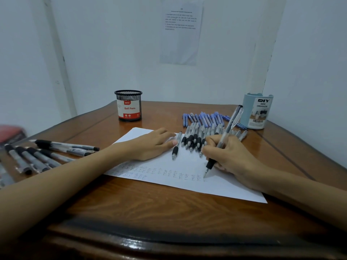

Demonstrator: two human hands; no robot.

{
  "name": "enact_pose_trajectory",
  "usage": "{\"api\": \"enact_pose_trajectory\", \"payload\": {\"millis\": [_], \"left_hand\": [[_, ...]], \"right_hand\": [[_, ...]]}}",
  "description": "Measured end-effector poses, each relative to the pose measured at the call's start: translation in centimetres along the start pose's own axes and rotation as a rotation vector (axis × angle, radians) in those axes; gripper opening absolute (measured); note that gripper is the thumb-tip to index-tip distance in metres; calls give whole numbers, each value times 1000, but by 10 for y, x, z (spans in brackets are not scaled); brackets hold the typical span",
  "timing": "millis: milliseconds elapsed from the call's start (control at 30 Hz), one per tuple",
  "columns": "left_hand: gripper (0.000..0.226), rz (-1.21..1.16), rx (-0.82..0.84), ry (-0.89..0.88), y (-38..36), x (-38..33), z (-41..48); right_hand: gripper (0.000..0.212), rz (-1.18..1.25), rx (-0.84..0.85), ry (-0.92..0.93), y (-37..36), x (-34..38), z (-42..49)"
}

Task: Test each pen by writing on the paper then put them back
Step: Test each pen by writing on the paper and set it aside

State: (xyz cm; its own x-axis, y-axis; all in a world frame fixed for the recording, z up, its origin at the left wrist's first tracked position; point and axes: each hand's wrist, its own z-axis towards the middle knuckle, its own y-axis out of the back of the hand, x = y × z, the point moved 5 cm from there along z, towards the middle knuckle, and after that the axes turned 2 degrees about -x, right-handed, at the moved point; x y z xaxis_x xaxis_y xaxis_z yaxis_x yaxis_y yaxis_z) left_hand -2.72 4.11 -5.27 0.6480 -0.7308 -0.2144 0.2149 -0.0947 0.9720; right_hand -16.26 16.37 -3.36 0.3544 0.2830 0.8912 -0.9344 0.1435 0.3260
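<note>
The fingers (pixel 211 142) of the right hand (pixel 232 158) are curled around a clear pen (pixel 226 133). Its tip touches the paper (pixel 187 162) at the centre right of the frame. The left hand (pixel 152 145) lies flat on the paper with straight fingers. A heap of pens (pixel 197 136) lies on the desk (pixel 150 209) just above.

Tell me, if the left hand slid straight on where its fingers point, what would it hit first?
Probably the lone black-grip pen lying on the paper, right at the left hand's fingertips; they may already touch. The pile of pens lies beyond it.
</note>
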Motion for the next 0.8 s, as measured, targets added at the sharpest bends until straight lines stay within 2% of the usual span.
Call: {"api": "enact_pose_trajectory", "payload": {"millis": [600,733,800], "left_hand": [[58,6,4,-6,0,0,0],[59,23,-17,-9,2,2,-1],[60,22,-36,-12,4,3,-1]], "right_hand": [[38,-60,-70,78,2,4,-2],[40,41,-92,111,3,10,-4],[33,71,-52,79,3,13,-4]]}}
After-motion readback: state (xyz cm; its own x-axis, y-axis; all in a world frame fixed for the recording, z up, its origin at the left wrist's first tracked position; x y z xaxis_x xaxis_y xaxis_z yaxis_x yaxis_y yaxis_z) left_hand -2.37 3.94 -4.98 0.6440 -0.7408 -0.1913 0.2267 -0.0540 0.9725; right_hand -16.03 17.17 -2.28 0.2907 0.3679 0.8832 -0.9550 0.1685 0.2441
